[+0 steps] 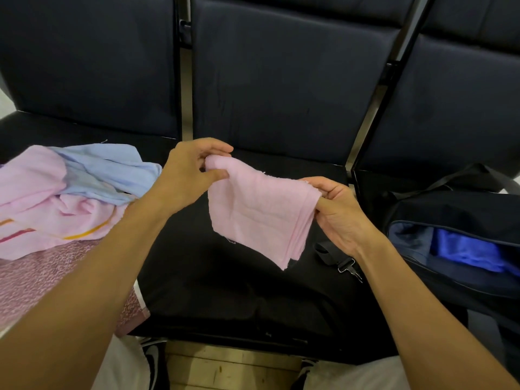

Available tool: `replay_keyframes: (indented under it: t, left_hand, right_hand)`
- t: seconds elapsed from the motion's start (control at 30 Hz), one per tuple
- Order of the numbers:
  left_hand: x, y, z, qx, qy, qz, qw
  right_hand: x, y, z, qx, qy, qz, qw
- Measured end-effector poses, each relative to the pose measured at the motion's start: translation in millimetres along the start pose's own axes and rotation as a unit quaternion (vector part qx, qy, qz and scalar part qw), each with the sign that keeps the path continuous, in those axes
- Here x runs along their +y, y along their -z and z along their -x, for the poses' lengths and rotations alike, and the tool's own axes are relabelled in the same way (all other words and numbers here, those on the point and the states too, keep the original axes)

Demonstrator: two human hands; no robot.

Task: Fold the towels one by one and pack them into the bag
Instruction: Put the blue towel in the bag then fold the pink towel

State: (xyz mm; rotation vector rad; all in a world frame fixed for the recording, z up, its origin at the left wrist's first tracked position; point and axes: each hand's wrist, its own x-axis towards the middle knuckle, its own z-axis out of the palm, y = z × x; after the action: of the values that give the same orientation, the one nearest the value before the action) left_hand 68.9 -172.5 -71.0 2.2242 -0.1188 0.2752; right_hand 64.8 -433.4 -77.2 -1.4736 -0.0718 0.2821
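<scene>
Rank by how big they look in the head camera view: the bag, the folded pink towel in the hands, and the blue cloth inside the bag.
1. bag, largest, though cut off at the frame edge
2. folded pink towel
3. blue cloth, smallest, partly hidden inside

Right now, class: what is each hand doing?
Left hand: closed, pinching one corner of the pink towel.
Right hand: closed, pinching the towel's opposite edge.

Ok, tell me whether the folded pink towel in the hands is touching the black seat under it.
Apart. The head view shows the folded pink towel held up by the left hand and right hand, its lower corner hanging above the black seat.
</scene>
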Motion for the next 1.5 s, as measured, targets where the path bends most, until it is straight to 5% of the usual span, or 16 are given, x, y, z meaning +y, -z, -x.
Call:
replay_keyframes:
  t: [0.17, 0.43, 0.57, 0.7, 0.77, 0.87, 0.97, 1.27, 1.5]
  left_hand:
    - [1.2, -5.2, 1.2, 0.05, -0.029, -0.084, 0.995]
    - [14.4, -1.1, 4.8, 0.022, -0.011, 0.067, 0.997]
    - [19.5, -8.6, 8.7, 0.003, 0.044, 0.173, 0.984]
    - [24.0, -22.9, 10.5, 0.021, 0.18, 0.198, 0.963]
    - [23.5, -25.8, 13.0, -0.017, 0.28, 0.249, 0.927]
    - [20.0, -22.9, 17.5, -0.099, 0.421, 0.429, 0.793]
    - [16.1, -23.4, 17.8, -0.116, 0.417, 0.534, 0.727]
    - [11.4, -26.4, 16.2, -0.126, 0.299, 0.347, 0.88]
    - [15.4, -28.4, 16.4, -0.115, 0.304, 0.358, 0.875]
  right_hand:
    - [0.6, -2.1, 0.7, -0.012, -0.025, 0.001, 1.0]
    - [-3.5, -3.5, 5.4, -0.02, -0.048, -0.059, 0.997]
    - [-5.9, -4.1, 6.4, -0.033, -0.101, -0.155, 0.982]
    - [0.6, -1.9, 1.3, 0.007, -0.186, -0.128, 0.974]
    - [2.7, 0.4, -0.9, 0.031, -0.217, -0.145, 0.965]
    - [1.4, 4.5, -2.4, 0.047, -0.225, -0.188, 0.955]
    - [-2.5, 8.3, -1.9, 0.011, -0.232, -0.215, 0.949]
    - [5.4, 6.1, -1.7, 0.004, -0.16, -0.043, 0.986]
    - [4.8, 4.0, -1.6, 0.044, -0.138, -0.007, 0.989]
